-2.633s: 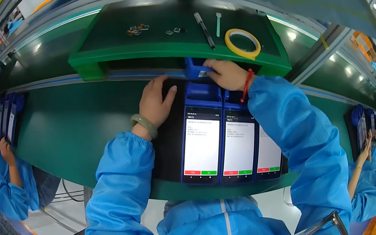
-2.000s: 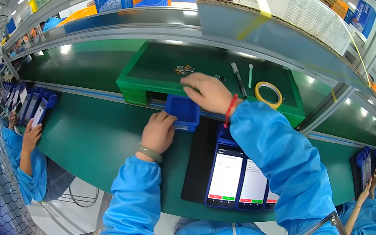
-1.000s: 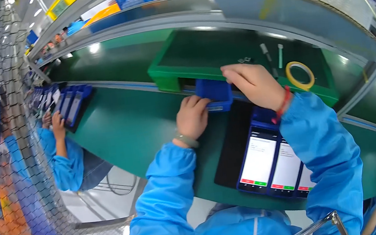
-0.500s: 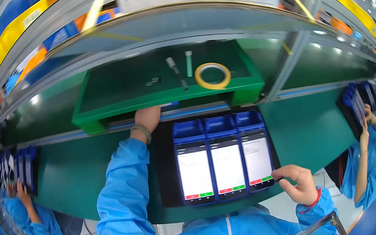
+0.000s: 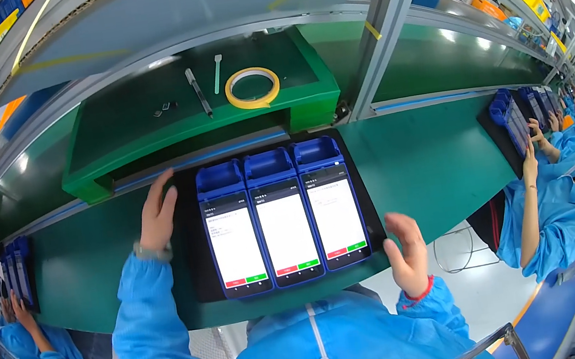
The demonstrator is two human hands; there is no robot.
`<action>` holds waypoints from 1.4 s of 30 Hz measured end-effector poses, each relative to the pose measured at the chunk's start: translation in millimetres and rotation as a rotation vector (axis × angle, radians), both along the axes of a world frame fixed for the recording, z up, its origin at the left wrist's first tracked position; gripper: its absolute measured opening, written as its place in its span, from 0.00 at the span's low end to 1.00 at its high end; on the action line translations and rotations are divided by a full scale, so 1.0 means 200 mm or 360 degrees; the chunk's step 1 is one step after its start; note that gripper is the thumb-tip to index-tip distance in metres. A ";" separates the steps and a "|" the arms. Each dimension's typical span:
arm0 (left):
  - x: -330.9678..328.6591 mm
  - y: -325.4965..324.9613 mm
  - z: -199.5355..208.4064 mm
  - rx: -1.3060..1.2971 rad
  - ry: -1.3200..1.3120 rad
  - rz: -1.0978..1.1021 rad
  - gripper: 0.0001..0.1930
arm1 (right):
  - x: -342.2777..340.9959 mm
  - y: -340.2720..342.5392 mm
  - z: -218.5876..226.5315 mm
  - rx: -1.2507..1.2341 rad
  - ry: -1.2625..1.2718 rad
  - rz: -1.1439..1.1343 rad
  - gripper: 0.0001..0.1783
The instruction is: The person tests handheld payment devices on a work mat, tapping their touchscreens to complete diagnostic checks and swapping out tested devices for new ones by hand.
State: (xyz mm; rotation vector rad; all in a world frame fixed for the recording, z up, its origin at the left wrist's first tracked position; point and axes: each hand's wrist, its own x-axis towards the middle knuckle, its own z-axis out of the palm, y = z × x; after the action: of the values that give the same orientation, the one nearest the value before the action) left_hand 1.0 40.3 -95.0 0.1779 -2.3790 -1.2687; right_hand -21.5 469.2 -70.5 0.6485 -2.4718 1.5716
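Observation:
Three blue handheld terminals, the left, the middle and the right, lie side by side on a black mat. Their white screens are lit, each with a red and a green button along the bottom. Beside the mat's left edge is my left hand, raised with fingers stretched out and holding nothing. My right hand is just off the mat's lower right corner, fingers curved and thumb apart, nothing in it. Both hands are apart from the terminals.
Beyond the mat stands a green riser bearing a pen, a pale green stick, a yellow tape roll and small metal pieces. A metal post rises behind it. Co-workers sit at both sides with similar terminals.
My left hand has come back from under the riser to the mat's left side. My right hand has left the right terminal's screen. More text shows on the left screen; the view has turned right.

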 end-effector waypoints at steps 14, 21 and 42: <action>0.45 0.50 -0.03 0.0706 0.0075 0.0196 0.31 | -0.15 -0.09 -0.11 -0.0272 -0.0371 0.0080 0.26; 0.49 0.73 0.05 0.1017 0.0100 0.0062 0.41 | 0.05 -0.04 -0.09 0.0250 0.0455 -0.0079 0.16; 0.45 0.84 0.05 0.0553 0.0066 0.0078 0.44 | 0.15 -0.20 -0.04 0.0650 0.0782 0.0081 0.18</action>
State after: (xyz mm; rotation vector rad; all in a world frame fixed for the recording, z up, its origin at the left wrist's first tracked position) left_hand 91.4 208.1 -84.7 0.3088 -2.0899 -1.6370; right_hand 8.0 428.8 -78.8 1.0167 -2.3992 0.7804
